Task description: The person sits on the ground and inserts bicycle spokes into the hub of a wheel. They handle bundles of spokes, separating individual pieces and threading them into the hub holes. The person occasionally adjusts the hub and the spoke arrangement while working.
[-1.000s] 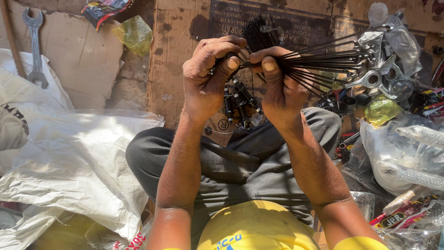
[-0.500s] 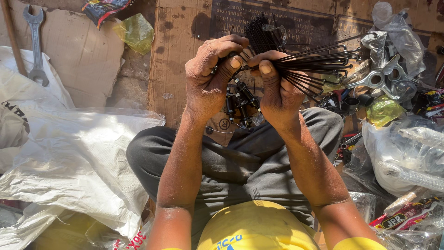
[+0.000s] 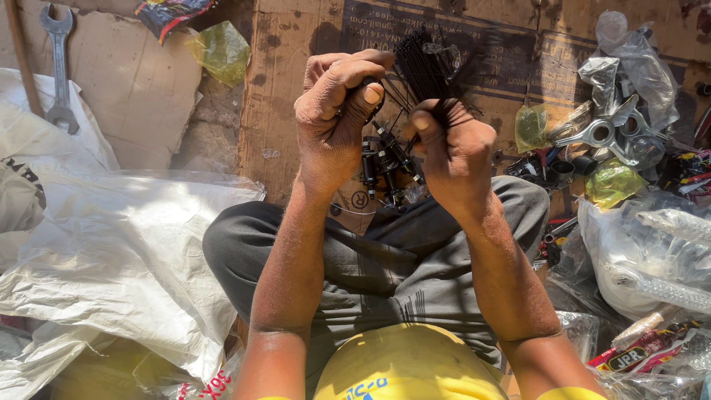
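1. The bundle of thin black spokes is held up in front of the person's chest, above the grey-trousered lap, with the cardboard sheet behind it.
2. The right hand is clenched tight round the bundle. The left hand is closed just beside it, pinching a few strands near their dark nippled ends.
3. The spokes look light, stiff and springy, and slick enough to slide out singly. A full fist round the bundle's middle seems the safest hold.
4. Its long axis runs steeply away from the camera, the free tips fanned up and away towards the cardboard, the nippled ends hanging down towards the lap.
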